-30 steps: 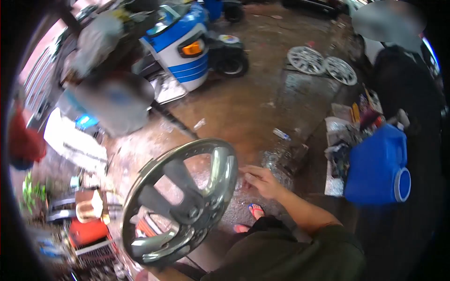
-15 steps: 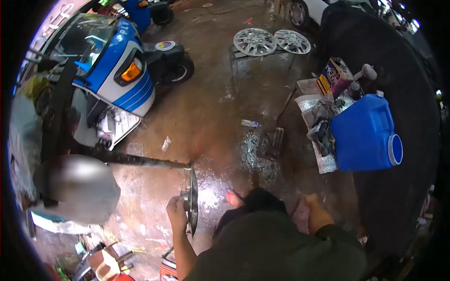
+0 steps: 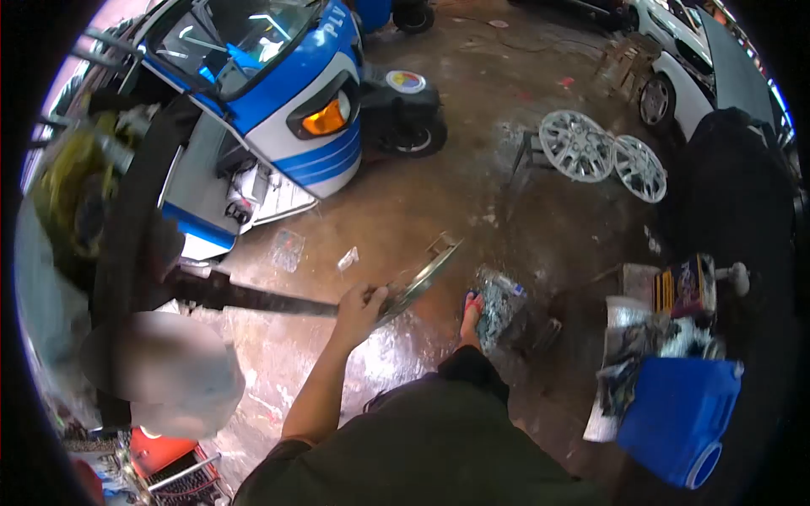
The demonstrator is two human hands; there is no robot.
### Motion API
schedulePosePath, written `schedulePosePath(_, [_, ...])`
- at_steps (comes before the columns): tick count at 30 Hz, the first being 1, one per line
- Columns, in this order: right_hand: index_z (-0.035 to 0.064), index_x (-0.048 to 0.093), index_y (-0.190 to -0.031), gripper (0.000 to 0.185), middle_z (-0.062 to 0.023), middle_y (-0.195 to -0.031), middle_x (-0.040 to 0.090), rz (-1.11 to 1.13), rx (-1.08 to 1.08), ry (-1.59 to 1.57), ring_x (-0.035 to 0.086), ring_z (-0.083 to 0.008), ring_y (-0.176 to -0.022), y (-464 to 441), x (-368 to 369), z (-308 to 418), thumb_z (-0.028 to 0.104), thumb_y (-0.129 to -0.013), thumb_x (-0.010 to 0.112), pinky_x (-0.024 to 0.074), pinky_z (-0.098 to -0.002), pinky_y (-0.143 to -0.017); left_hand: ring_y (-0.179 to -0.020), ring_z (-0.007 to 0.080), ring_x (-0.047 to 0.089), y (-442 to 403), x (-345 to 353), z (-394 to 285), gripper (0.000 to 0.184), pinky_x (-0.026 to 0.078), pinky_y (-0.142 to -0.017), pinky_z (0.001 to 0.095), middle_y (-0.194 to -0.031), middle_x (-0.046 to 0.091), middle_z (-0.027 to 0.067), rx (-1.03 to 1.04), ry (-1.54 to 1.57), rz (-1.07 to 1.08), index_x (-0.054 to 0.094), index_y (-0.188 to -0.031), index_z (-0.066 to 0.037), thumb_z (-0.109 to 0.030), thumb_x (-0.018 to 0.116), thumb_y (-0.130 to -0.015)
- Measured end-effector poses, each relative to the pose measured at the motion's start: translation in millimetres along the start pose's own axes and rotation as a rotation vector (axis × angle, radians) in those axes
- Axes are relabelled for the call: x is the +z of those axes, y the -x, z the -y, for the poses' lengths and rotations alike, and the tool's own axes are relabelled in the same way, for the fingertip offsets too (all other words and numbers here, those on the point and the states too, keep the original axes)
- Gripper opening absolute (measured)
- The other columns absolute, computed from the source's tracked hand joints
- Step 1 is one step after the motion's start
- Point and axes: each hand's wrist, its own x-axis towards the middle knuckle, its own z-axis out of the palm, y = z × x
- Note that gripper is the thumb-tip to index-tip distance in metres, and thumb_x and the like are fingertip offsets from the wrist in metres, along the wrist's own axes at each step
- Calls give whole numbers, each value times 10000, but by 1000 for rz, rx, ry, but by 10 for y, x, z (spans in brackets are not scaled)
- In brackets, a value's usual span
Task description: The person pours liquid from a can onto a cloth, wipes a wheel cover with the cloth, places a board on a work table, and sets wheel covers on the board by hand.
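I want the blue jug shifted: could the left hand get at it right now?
Probably not: the left hand is holding a wheel cover, and the blue jug sits off to the person's right.

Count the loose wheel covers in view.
3: one wheel cover edge-on in the left hand; two farther ahead, a left cover and a right cover, side by side. Others may be hidden.

A brown floor [image 3: 439,198] is stretching through the workshop, looking wet and stained in patches, and a white glare [image 3: 390,358] is shining off it toward the lower middle. A blue-and-white vehicle [image 3: 299,110] is standing at upper left, with a dark post [image 3: 133,228] slanting up near it. A white car [image 3: 677,97] is sitting at upper right beside a wooden stool [image 3: 626,66], while a black covering [image 3: 747,198] is spreading down the right side.
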Motion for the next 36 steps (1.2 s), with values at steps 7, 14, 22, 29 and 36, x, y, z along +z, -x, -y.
schedulePosePath(7, [3, 663, -866, 266, -58, -683, 626, -289, -327, -286, 560, -185, -581, -1011, -1536, 2755, 246, -966, 626, 460, -384, -545, -724, 136, 571, -1034, 82, -626, 272, 459, -651, 309, -774, 631, 75, -110, -52, -135, 656, -917, 58, -200, 601, -982])
schedulePosePath(14, [26, 673, -897, 220, -38, -708, 618, -516, -577, -543, 549, -130, -548, -1472, -2503, 4588, 218, -984, 612, 427, -297, -486, -622, 99, 429, -1911, 145, -807, 324, 348, -550, 310, -660, 500, 15, -34, -281, -222, 575, -775, 31, -206, 599, -995])
schedulePosePath(22, [-26, 698, -942, 277, -120, -786, 672, -284, -96, -248, 619, -212, -637, -2121, -1637, 4076, 245, -941, 641, 487, -341, -565, -612, 110, 440, -3216, 145, -735, 319, 365, -554, 306, -665, 514, 27, -146, -124, -145, 583, -785, 23, -201, 568, -1012])
schedulePosePath(29, [-21, 742, -922, 398, -196, -880, 738, -425, 175, -154, 702, -313, -783, -1696, -827, 4189, 369, -893, 666, 546, -440, -729, -612, 130, 455, -5058, 305, -904, 329, 359, -543, 329, -671, 532, 30, 60, -168, 128, 621, -810, 28, -222, 548, -1011])
schedulePosePath(36, [29, 731, -1062, 366, -182, -968, 740, -740, -199, -419, 701, -316, -893, -1198, -790, 5867, 354, -918, 645, 538, -477, -823, -619, 108, 427, -6498, 1012, -1554, 334, 352, -557, 309, -664, 507, 17, 182, -68, 534, 582, -770, 22, -202, 544, -1013])
